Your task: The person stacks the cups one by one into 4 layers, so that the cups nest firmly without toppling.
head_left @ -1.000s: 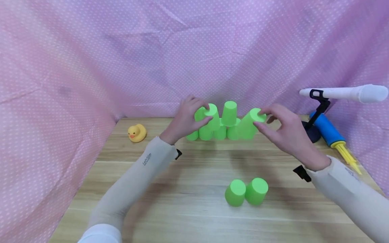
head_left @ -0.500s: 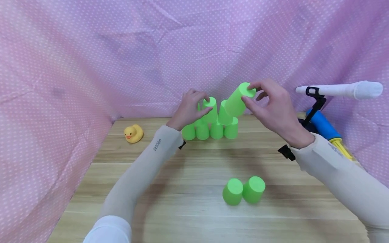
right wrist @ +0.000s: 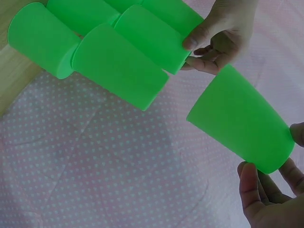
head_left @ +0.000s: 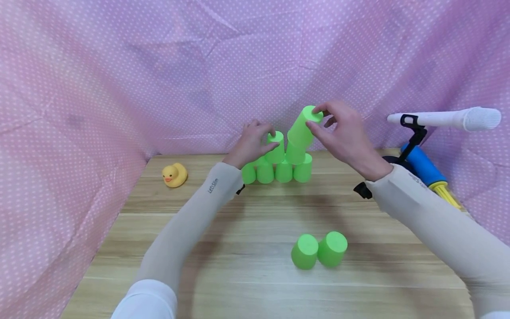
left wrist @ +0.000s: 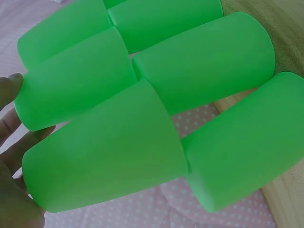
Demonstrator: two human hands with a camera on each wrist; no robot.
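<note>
Green cups stand upside down in a stack at the back of the table, a bottom row (head_left: 284, 172) of several with a second row on top. My left hand (head_left: 253, 142) pinches a middle cup (head_left: 276, 148) of the second row near its base; its fingers partly hide the leftmost cups. My right hand (head_left: 343, 133) holds another green cup (right wrist: 244, 121) by its base end between thumb and fingers. This cup is tilted, mouth down and to the left, above the second row's right cup (head_left: 295, 154). In the right wrist view a gap separates the two.
Two more upside-down cups (head_left: 304, 252) stand side by side on the wooden table (head_left: 223, 283) nearer me. A yellow rubber duck (head_left: 174, 175) sits at left. At right are a white microphone (head_left: 446, 118) on a black stand and a blue pump (head_left: 424, 166). Pink dotted cloth hangs behind.
My right hand has lifted its cup from the right end of the stack and carried it up and left over the second row. My left hand stays at the second-row cup.
</note>
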